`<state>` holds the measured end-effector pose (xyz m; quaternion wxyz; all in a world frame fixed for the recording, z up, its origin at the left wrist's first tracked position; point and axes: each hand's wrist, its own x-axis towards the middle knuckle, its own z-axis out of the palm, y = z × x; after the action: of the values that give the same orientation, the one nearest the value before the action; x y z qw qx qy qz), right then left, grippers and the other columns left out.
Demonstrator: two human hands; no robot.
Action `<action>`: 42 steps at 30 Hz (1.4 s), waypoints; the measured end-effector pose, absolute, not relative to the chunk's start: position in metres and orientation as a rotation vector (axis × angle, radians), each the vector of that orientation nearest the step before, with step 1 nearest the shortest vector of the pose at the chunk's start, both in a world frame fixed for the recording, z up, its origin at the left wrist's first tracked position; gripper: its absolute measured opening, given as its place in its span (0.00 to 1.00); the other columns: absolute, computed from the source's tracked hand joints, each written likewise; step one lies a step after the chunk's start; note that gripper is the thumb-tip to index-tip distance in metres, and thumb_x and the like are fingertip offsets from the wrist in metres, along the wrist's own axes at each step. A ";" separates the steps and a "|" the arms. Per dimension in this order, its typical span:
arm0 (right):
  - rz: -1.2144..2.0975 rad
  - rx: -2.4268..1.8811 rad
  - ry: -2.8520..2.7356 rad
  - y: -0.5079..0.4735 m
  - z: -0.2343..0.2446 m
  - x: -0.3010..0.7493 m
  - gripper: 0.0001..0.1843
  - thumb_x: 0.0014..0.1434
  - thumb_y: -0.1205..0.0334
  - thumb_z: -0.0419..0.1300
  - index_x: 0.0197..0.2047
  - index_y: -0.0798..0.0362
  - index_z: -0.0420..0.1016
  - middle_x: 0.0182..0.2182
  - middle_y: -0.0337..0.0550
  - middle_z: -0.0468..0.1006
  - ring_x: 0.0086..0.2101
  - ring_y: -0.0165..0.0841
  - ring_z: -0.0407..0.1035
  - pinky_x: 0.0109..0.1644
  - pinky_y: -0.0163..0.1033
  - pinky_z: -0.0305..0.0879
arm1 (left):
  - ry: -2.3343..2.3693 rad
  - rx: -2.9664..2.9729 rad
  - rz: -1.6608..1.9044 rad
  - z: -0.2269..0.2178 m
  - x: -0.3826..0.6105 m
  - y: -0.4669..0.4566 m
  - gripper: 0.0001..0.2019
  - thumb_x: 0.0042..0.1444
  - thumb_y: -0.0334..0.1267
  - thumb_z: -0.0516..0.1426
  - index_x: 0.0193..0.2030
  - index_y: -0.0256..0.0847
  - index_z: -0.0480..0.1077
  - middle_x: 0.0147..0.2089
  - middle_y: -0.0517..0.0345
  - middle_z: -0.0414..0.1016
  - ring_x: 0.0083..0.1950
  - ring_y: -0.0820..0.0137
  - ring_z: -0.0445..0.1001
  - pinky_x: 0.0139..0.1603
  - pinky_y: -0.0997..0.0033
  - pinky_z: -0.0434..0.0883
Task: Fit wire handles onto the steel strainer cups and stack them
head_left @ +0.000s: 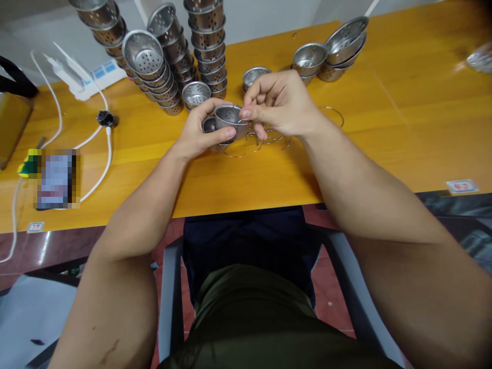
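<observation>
My left hand [205, 130] is closed around a small perforated metal strainer cup [229, 117], its thumb on the near side of the wall. Another cup [209, 124] shows just beside and below it, partly hidden by my fingers. At the right of the held cup's rim, my right hand [274, 105] pinches a thin wire [241, 121]. How the wire meets the cup is too small to make out. Several loose curved wires [269, 137] lie on the table under and beside my right hand.
Tall stacks of perforated cups [209, 48] stand at the back left, with a single cup [196, 94] before them. More cups [309, 59] and wider strainers [344, 46] are at the back right. A phone [57, 179], white cables and a power strip [92, 82] occupy the table's left.
</observation>
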<state>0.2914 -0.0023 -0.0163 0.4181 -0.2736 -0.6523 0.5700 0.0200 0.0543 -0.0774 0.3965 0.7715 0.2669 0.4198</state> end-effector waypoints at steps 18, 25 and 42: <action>1.244 -0.541 -1.767 0.011 -0.027 0.291 0.38 0.58 0.29 0.93 0.41 0.50 0.81 0.25 0.34 0.80 0.20 0.31 0.76 0.21 0.35 0.66 | 0.599 1.968 1.125 -0.077 0.017 0.055 0.43 0.50 0.78 0.84 0.60 0.49 0.86 0.56 0.49 0.91 0.59 0.46 0.91 0.65 0.47 0.87; 1.174 -0.522 -1.733 0.012 -0.030 0.292 0.35 0.65 0.32 0.91 0.53 0.47 0.84 0.39 0.36 0.88 0.25 0.29 0.78 0.27 0.37 0.73 | 0.644 1.973 1.213 -0.087 0.021 0.065 0.46 0.51 0.82 0.81 0.63 0.52 0.83 0.60 0.49 0.90 0.64 0.42 0.88 0.70 0.41 0.83; -0.141 -1.269 -1.511 0.090 -0.051 0.385 0.25 0.64 0.96 0.70 0.52 0.60 0.93 0.48 0.49 0.86 0.44 0.36 0.80 0.50 0.40 0.72 | 0.885 1.986 1.247 -0.094 0.016 0.081 0.48 0.55 0.90 0.73 0.67 0.58 0.81 0.68 0.50 0.88 0.76 0.39 0.81 0.79 0.30 0.77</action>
<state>0.3847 0.0901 -0.0511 0.5493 -0.5361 -0.6382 -0.0595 0.0159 0.0809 -0.0939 0.3122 0.7527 0.3354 0.4728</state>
